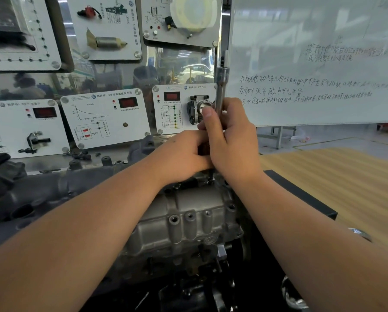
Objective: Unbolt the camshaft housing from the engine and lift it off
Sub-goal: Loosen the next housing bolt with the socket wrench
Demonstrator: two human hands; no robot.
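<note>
Atop the engine [188, 262], centre frame, sits the camshaft housing [188, 212]: cast alloy, prob. heavy, rigid, maybe oily, so I'd lift it w/ both hands at the ends. At its far edge the right hand [231, 140] is wrapped round an upright socket wrench [221, 91], thumb up the shaft. Left hand [184, 154] curls in beside it; can't tell what its fingers hold.

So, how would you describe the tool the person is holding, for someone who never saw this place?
Find the grey engine in the middle, below the wall of white sensor panels. Both hands meet above its far end, and the right hand grips a long metal socket wrench standing upright. It is the only shiny rod rising in front of the whiteboard's left edge.
</note>
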